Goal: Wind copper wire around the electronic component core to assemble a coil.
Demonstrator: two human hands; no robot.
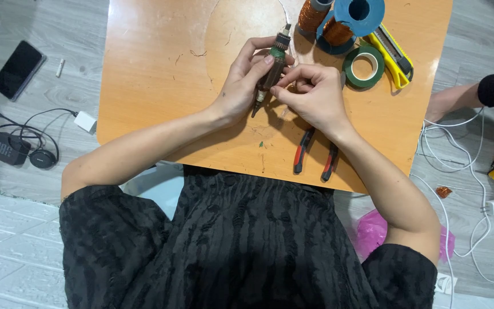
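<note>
My left hand (246, 80) grips a slim motor armature (274, 64) with a metal shaft, holding it tilted above the orange wooden table (155, 80). My right hand (314, 96) pinches at the armature's lower side, its fingers closed on something thin that I cannot make out. Both hands touch the armature near the table's middle.
Copper wire spools (327, 23) with a blue reel (367, 11), a green tape roll (363, 67) and a yellow utility knife (394, 54) lie at the far right. Red-handled pliers (314, 157) lie under my right wrist. Another person's arm (470, 97) reaches in at right. A phone (18, 68) and cables lie on the floor.
</note>
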